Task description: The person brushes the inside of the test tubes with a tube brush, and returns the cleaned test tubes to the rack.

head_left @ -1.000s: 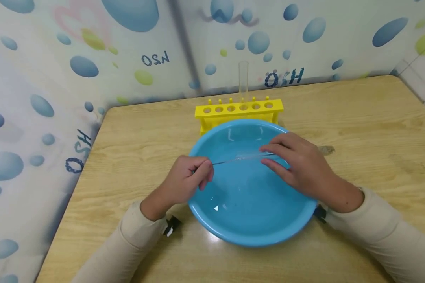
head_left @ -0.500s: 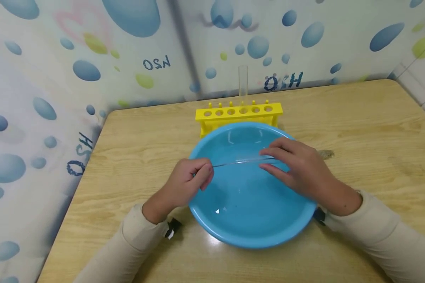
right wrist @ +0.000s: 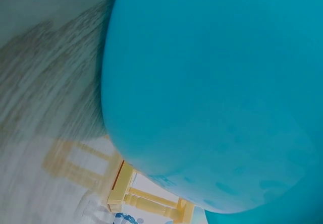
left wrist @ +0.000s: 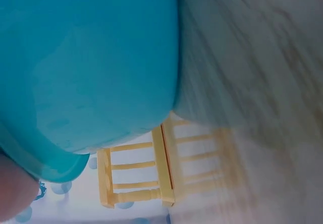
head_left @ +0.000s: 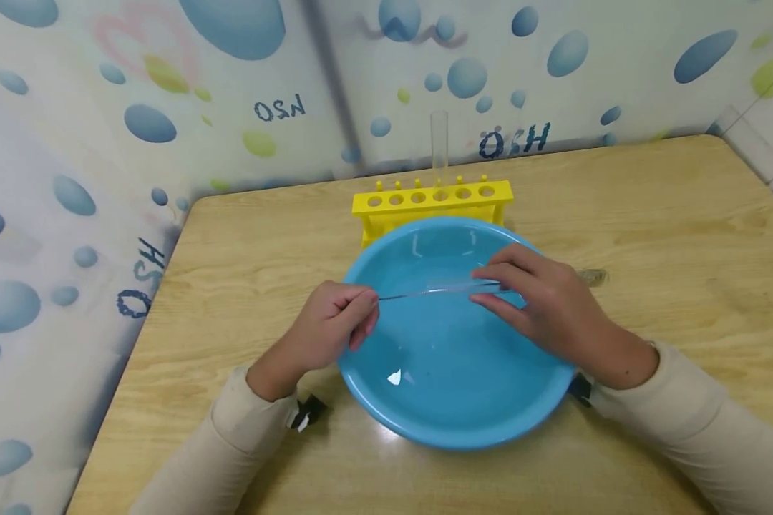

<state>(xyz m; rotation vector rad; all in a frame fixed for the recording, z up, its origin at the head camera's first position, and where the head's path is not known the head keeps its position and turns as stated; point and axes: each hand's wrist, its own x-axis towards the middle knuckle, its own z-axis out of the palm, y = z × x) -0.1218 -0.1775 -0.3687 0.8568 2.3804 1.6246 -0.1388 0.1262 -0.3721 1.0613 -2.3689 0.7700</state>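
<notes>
My left hand point(head_left: 335, 325), over the left rim of the blue basin point(head_left: 457, 436), grips the twisted wire handle of a test tube brush point(head_left: 402, 295). The wire runs into a clear test tube point(head_left: 447, 286) held nearly level above the basin. My right hand point(head_left: 547, 304) pinches the tube between thumb and fingers. Beyond that hand, greyish bristles point(head_left: 594, 276) show toward the tube's far end. In the left wrist view, part of a hand point(left wrist: 15, 188) shows by the basin's rim point(left wrist: 60, 171); the right wrist view shows the basin's outer wall point(right wrist: 202, 82), my hand out of sight.
Close behind the basin stands a yellow test tube rack point(head_left: 431, 202) with a second clear test tube point(head_left: 439, 146) upright in it. The wooden table point(head_left: 251, 250) meets a patterned wall point(head_left: 200, 93) at the back and left.
My left hand has shifted slightly left with the wire handle, while my right hand keeps hold of the tube in nearly the same place. The head view has tilted a little.
</notes>
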